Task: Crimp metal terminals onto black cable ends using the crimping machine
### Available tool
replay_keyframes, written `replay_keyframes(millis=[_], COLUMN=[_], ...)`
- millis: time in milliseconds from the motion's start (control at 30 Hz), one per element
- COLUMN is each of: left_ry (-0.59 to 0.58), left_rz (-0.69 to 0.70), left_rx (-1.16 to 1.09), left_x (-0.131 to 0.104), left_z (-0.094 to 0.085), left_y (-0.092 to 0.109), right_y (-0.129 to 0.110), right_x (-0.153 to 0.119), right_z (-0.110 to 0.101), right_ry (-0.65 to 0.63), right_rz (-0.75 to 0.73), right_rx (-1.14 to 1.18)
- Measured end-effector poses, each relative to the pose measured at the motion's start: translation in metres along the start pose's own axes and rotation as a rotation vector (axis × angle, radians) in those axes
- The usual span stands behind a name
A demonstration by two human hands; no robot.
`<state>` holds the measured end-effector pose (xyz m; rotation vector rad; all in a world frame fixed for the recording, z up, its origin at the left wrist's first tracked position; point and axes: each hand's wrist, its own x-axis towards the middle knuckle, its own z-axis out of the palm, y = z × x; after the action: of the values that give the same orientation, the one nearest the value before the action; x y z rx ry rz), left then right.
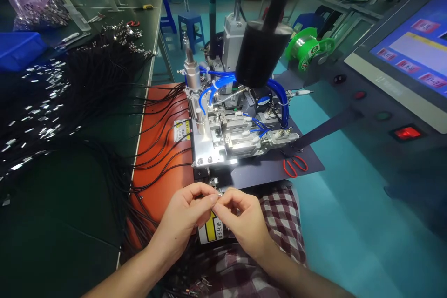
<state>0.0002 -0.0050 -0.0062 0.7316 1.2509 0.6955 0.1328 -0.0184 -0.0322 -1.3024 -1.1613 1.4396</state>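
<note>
My left hand (pixel 183 214) and my right hand (pixel 246 216) meet fingertip to fingertip just in front of the machine's near edge. Both are closed in a pinch. A small shiny bit (pixel 220 194) shows between the fingertips, too small to name. Right beyond them stands a bench machine (pixel 209 146) with metal cylinders and blue air tubes. Black cables (pixel 162 165) run from its left side across an orange-red surface (pixel 157 137). Under my hands is a yellow and white label (pixel 212 230), partly covered.
Red-handled scissors (pixel 295 166) lie on the machine's dark base plate. Black cables with shiny ends (pixel 104 58) are heaped on the left table. A black cylinder (pixel 261 51) hangs over the machine. A screen (pixel 415 42) stands at right, and a green wire spool (pixel 309 49) behind.
</note>
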Motion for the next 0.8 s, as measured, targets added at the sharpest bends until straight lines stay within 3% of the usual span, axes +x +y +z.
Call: replay_keyframes(millis=[67, 200, 433, 800], left_ry=[0.014, 0.003, -0.018, -0.033], left_rz=[-0.026, -0.033, -0.038, -0.034], left_rx=[0.008, 0.013, 0.025, 0.032], left_x=[0.000, 0.001, 0.000, -0.001], left_z=[-0.001, -0.002, -0.002, -0.001], left_y=[-0.001, -0.001, 0.000, 0.001], right_y=[0.001, -0.001, -0.007, -0.006], right_x=[-0.001, 0.003, 0.012, 0.011], right_z=[0.000, -0.010, -0.030, -0.025], right_ry=[0.019, -0.079, -0.101, -0.114], right_rz=[-0.057, -0.080, 0.052, 0.093], right_rx=[-0.095, -0.173, -0.001, 0.079])
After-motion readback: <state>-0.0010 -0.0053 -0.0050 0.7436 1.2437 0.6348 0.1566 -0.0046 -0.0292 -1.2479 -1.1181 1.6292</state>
